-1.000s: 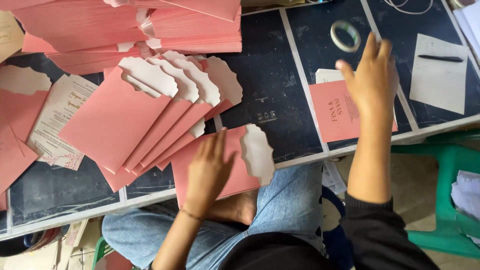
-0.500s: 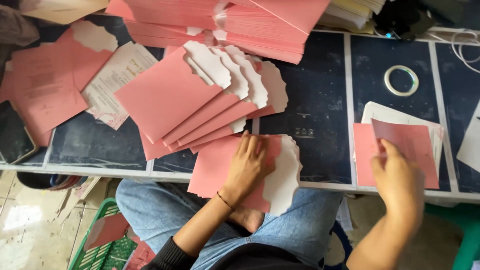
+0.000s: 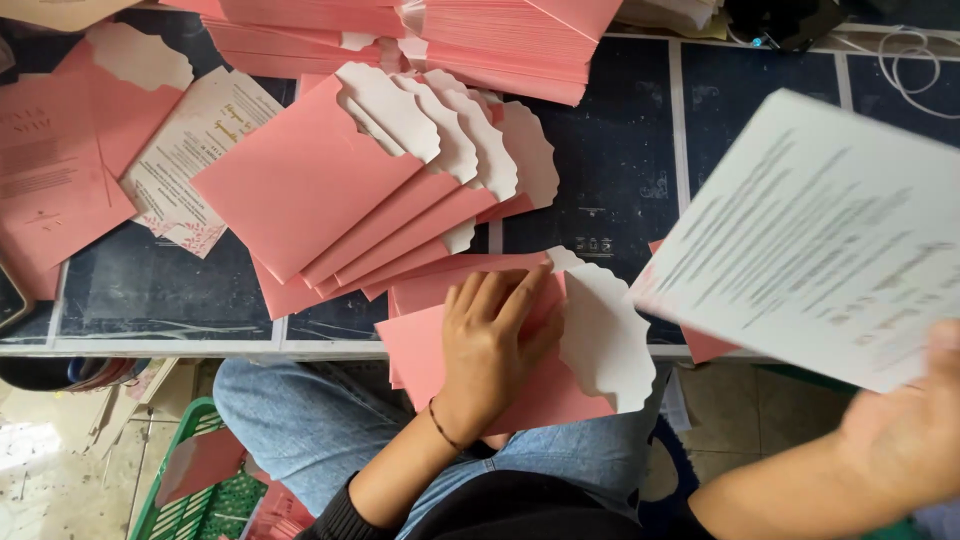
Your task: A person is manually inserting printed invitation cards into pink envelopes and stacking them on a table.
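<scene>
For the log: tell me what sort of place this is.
Probably a small workshop where printed cards go into envelopes by hand. Stacks of pink envelopes crowd the dark worktable, more lie fanned, the left hand presses one, and the right hand holds a printed card.

Dark table (image 3: 610, 160) under pink envelopes (image 3: 310, 180)
</scene>
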